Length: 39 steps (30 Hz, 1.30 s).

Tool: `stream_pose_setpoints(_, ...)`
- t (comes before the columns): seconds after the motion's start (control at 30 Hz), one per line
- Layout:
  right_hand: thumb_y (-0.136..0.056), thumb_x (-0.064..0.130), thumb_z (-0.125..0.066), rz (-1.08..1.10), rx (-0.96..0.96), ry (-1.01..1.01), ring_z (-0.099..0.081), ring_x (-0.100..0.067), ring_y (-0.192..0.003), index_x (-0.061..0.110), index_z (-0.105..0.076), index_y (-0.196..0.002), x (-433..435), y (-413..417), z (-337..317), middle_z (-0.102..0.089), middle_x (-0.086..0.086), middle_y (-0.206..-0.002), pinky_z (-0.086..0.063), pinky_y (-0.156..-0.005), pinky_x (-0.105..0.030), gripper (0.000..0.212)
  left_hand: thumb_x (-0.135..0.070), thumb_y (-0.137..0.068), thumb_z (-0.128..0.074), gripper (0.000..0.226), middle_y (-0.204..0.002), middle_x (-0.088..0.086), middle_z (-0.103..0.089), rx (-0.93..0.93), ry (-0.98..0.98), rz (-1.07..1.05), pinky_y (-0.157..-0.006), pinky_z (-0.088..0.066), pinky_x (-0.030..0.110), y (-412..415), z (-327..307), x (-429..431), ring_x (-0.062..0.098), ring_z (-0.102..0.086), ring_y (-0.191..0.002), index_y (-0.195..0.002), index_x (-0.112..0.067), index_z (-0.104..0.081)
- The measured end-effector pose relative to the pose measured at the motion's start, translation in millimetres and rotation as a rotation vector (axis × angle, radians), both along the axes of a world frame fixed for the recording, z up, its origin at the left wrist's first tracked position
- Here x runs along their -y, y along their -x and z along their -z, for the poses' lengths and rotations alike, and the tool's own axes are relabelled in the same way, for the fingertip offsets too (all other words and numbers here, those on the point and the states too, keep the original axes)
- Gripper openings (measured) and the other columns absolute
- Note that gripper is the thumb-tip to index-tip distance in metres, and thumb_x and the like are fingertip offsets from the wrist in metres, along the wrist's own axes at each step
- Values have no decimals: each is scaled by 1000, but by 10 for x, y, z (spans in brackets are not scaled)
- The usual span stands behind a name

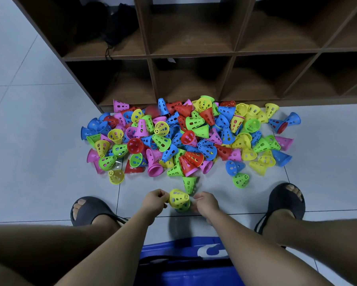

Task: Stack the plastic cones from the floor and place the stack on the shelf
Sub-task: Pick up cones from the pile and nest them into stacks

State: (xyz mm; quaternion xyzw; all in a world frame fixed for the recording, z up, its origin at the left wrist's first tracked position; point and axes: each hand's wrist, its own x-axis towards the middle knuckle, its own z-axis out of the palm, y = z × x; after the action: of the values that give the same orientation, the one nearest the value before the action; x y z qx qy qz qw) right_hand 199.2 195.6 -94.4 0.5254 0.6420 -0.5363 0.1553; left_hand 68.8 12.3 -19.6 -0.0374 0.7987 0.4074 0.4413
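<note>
A big heap of perforated plastic cones (186, 135) in pink, blue, red, yellow and green lies on the floor in front of the brown shelf (194, 54). Just above the floor, between my feet, a yellow cone (178, 198) sits over a green one. My left hand (155, 201) pinches the left side of this small stack. My right hand (205, 203) is at its right side with curled fingers, touching or nearly touching it. A single green cone (189, 183) lies just beyond the stack.
The shelf has open square compartments; the upper left one holds a dark bag (111, 27). My feet in black slippers (285, 201) stand on the grey tiles on either side. A blue object (186, 263) lies between my legs.
</note>
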Motion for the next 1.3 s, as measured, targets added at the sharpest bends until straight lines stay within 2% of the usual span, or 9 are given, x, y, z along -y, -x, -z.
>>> stream_pose_setpoints(0.17,-89,5,-54,-127,-64,-182,-69,-23,-97,20,-72,-105,-54,113,-417,-72,1,-102,-55,-82,-30,28,-9,-98,-62,11,-97,10,-75,-5,64,18,-70,-56,36,46,80,-6,22,-67,-75,-96,-6,-72)
stream_pose_setpoints(0.3,-95,3,-52,-305,-124,-354,-65,-23,-104,19,-71,-114,-124,236,-502,-67,2,-117,-53,-88,-31,31,-10,-98,-62,10,-98,12,-75,-37,38,-66,-84,-62,46,202,136,-32,23,-69,-75,-103,-11,-71)
stream_pose_setpoints(0.6,-95,4,-50,-599,-190,-443,-63,-20,-115,24,-69,-124,-264,347,-439,-52,14,-144,-54,-95,-37,40,-18,-102,-59,53,-92,1,-75,-211,73,-48,-64,-54,32,654,176,-75,22,-76,-86,-148,-38,-42)
stream_pose_setpoints(0.77,-93,1,-50,-614,-212,-483,-60,-18,-121,26,-67,-123,-265,407,-432,-47,17,-149,-55,-94,-40,43,-18,-103,-59,56,-101,5,-73,-122,35,-106,-72,-55,36,729,344,-93,27,-74,-91,-153,-38,-44)
stream_pose_setpoints(0.87,-91,-1,-50,-647,-198,-455,-56,-17,-131,25,-69,-123,-271,427,-384,-43,17,-156,-53,-101,-39,45,-21,-100,-59,46,-96,6,-74,-143,65,-95,-65,-50,32,712,357,-112,24,-63,-73,-141,-40,-51)
stream_pose_setpoints(0.97,-90,-1,-54,-662,-152,-431,-59,-20,-128,20,-69,-127,-313,387,-330,-45,13,-153,-52,-101,-38,45,-23,-100,-63,27,-104,4,-74,-134,84,-152,-65,-49,30,698,362,-122,21,-62,-73,-125,-30,-59)
stream_pose_setpoints(1.07,-93,-3,-50,-672,-152,-416,-62,-23,-120,18,-70,-125,-359,314,-296,-50,9,-144,-53,-98,-40,43,-20,-98,-66,27,-101,9,-71,-3,-9,-243,-73,-50,35,668,404,-110,23,-59,-79,-125,-25,-65)
stream_pose_setpoints(1.2,-94,-4,-48,-703,-144,-387,-59,-19,-124,19,-73,-122,-374,253,-270,-48,8,-146,-49,-101,-32,44,-8,-102,-59,31,-102,16,-63,182,-116,-386,-73,-52,36,644,373,-178,28,-59,-88,-131,-17,-56)
stream_pose_setpoints(1.3,-97,-2,-48,-725,-157,-364,-56,-19,-130,17,-73,-125,-361,234,-267,-46,6,-151,-47,-105,-30,42,-8,-100,-59,36,-103,14,-63,154,-83,-413,-67,-55,36,646,346,-244,25,-63,-81,-133,-14,-47)
